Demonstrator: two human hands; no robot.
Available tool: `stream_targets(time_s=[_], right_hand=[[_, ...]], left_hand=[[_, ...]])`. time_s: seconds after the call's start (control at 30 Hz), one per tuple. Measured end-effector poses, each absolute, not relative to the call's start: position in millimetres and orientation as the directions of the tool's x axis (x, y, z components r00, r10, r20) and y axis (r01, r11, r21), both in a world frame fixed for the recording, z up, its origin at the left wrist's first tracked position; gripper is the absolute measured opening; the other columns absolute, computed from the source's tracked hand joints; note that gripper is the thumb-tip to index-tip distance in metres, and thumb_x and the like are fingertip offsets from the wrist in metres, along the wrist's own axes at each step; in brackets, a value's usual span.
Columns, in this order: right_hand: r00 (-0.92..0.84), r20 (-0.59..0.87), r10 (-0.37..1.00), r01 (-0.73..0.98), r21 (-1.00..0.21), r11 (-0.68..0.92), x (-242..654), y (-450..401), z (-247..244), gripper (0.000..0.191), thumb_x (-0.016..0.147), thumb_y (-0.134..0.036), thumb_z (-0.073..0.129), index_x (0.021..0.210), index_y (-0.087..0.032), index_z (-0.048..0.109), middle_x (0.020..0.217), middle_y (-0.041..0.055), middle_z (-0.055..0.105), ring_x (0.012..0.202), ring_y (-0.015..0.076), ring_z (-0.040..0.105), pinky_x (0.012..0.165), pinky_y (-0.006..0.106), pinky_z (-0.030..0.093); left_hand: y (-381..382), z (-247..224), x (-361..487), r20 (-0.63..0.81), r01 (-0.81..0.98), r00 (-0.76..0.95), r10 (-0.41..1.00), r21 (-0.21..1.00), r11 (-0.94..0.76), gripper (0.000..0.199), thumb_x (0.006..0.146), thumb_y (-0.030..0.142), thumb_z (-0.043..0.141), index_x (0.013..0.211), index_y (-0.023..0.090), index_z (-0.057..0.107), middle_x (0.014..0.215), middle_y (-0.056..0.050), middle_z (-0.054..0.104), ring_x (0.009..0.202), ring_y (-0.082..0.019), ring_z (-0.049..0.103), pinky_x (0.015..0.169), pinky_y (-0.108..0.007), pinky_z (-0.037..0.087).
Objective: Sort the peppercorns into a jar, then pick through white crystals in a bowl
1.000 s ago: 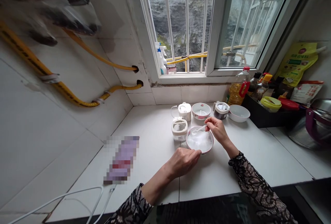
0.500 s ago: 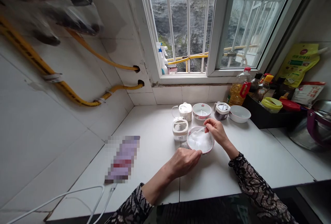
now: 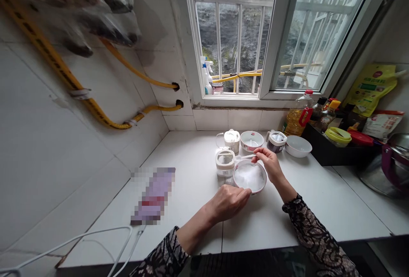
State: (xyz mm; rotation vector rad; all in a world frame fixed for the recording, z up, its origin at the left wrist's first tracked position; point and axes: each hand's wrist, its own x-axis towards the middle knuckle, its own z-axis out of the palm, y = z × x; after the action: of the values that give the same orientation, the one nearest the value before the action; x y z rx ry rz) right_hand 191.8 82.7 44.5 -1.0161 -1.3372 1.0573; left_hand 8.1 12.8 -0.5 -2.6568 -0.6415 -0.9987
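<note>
My left hand [image 3: 230, 201] is closed on the near rim of a bowl [image 3: 262, 186] with a pink edge. White powder or grains [image 3: 249, 175] fill much of the bowl. Pinched in my right hand [image 3: 269, 163] is a small white spoon [image 3: 245, 157], held level over the bowl's far rim. The spoon's head reaches beside a lidded seasoning jar [image 3: 225, 163] just left of the bowl. Behind stand a second jar with its clear lid raised [image 3: 231, 140], a flowered bowl [image 3: 252, 141], a jar with dark contents [image 3: 276, 141] and a plain white bowl [image 3: 298, 146].
An oil bottle [image 3: 298, 113] stands beside a black bin [image 3: 326, 149] of sauces at the right. A pot [image 3: 380, 179] with a purple handle is at the far right. On the left lie a blurred purple object [image 3: 155, 196] and a white cable [image 3: 128, 236]. A yellow hose [image 3: 105, 117] runs along the wall.
The spoon has risen out of the white contents, moving away from me to the bowl's far rim. My left hand stays on the bowl. The camera view has shifted slightly.
</note>
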Motion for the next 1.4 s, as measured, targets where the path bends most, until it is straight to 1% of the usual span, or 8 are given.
stream_targets(time_s=[0.13, 0.27, 0.33, 0.47, 0.57, 0.87, 1.17, 1.4], right_hand=[[-0.093, 0.496, 0.863, 0.161, -0.848, 0.505, 171.6, 72.5, 44.4, 0.014, 0.088, -0.033, 0.053, 0.093, -0.021, 0.059, 0.081, 0.0045, 0.072, 0.074, 0.0202, 0.069, 0.075, 0.036, 0.052], [-0.395, 0.706, 0.588, 0.441, -0.416, 0.795, 162.2, 65.7, 45.8, 0.017, 0.095, -0.019, 0.045, 0.092, -0.022, 0.062, 0.08, 0.0042, 0.073, 0.073, 0.0198, 0.066, 0.089, 0.043, 0.045], [-0.431, 0.736, 0.522, 0.47, -0.311, 0.826, 165.3, 65.0, 48.2, 0.019, 0.095, -0.016, 0.044, 0.092, -0.022, 0.062, 0.078, 0.0033, 0.073, 0.071, 0.0192, 0.064, 0.091, 0.043, 0.044], [-0.207, 0.763, 0.612, 0.521, -0.443, 0.729, 183.9, 67.0, 52.3, 0.015, 0.091, -0.017, 0.05, 0.091, -0.022, 0.063, 0.073, 0.0023, 0.072, 0.081, 0.0221, 0.065, 0.082, 0.036, 0.047], [-0.11, 0.719, 0.686, 0.579, -0.515, 0.632, 198.2, 70.3, 50.0, 0.015, 0.085, -0.017, 0.051, 0.083, -0.023, 0.064, 0.065, 0.001, 0.068, 0.073, 0.0218, 0.062, 0.074, 0.034, 0.047], [-0.19, 0.588, 0.786, 0.664, -0.513, 0.544, 195.5, 78.7, 32.1, 0.017, 0.082, -0.018, 0.048, 0.077, -0.022, 0.064, 0.069, 0.003, 0.07, 0.066, 0.0202, 0.058, 0.085, 0.039, 0.043], [0.008, 0.317, 0.948, 0.314, -0.901, 0.299, 199.1, 81.4, 36.9, 0.012, 0.073, -0.026, 0.05, 0.072, -0.022, 0.061, 0.053, -0.0013, 0.062, 0.054, 0.0176, 0.058, 0.06, 0.03, 0.044], [0.057, 0.18, 0.982, 0.091, -0.981, 0.174, 205.0, 87.0, 42.3, 0.012, 0.064, -0.03, 0.054, 0.066, -0.02, 0.061, 0.048, -0.003, 0.058, 0.049, 0.0149, 0.054, 0.058, 0.029, 0.046]], left_hand=[[13.2, -0.6, 9.1, 0.685, 0.484, 0.659, 0.312, -0.067, -0.873, 0.026, 0.097, 0.01, 0.035, 0.078, 0.018, 0.05, 0.054, 0.005, 0.049, 0.041, -0.009, 0.042, 0.04, -0.028, 0.026], [14.0, -2.4, 9.4, 0.696, 0.47, 0.654, 0.297, -0.067, -0.88, 0.028, 0.097, 0.01, 0.036, 0.074, 0.018, 0.048, 0.054, 0.004, 0.05, 0.042, -0.009, 0.042, 0.04, -0.028, 0.026], [14.1, -3.2, 9.2, 0.691, 0.473, 0.659, 0.298, -0.072, -0.878, 0.027, 0.097, 0.01, 0.036, 0.074, 0.018, 0.049, 0.054, 0.004, 0.05, 0.043, -0.009, 0.044, 0.04, -0.028, 0.027], [13.7, -3.9, 8.5, 0.665, 0.492, 0.675, 0.32, -0.082, -0.867, 0.025, 0.098, 0.011, 0.035, 0.079, 0.017, 0.051, 0.056, 0.004, 0.051, 0.044, -0.009, 0.046, 0.041, -0.026, 0.03], [13.1, -3.1, 7.8, 0.652, 0.492, 0.684, 0.327, -0.082, -0.867, 0.025, 0.099, 0.012, 0.033, 0.081, 0.017, 0.051, 0.057, 0.004, 0.051, 0.045, -0.009, 0.047, 0.042, -0.025, 0.031], [12.6, -1.4, 7.9, 0.668, 0.477, 0.671, 0.322, -0.056, -0.877, 0.024, 0.099, 0.012, 0.033, 0.084, 0.017, 0.051, 0.055, 0.004, 0.051, 0.043, -0.01, 0.046, 0.042, -0.025, 0.028], [12.3, -0.8, 7.5, 0.651, 0.476, 0.684, 0.329, -0.057, -0.877, 0.022, 0.098, 0.011, 0.035, 0.085, 0.017, 0.052, 0.057, 0.004, 0.051, 0.045, -0.01, 0.045, 0.043, -0.025, 0.028], [12.9, -1.9, 7.7, 0.675, 0.476, 0.669, 0.311, -0.069, -0.877, 0.023, 0.099, 0.012, 0.034, 0.084, 0.017, 0.051, 0.056, 0.005, 0.05, 0.043, -0.009, 0.044, 0.042, -0.026, 0.026]])
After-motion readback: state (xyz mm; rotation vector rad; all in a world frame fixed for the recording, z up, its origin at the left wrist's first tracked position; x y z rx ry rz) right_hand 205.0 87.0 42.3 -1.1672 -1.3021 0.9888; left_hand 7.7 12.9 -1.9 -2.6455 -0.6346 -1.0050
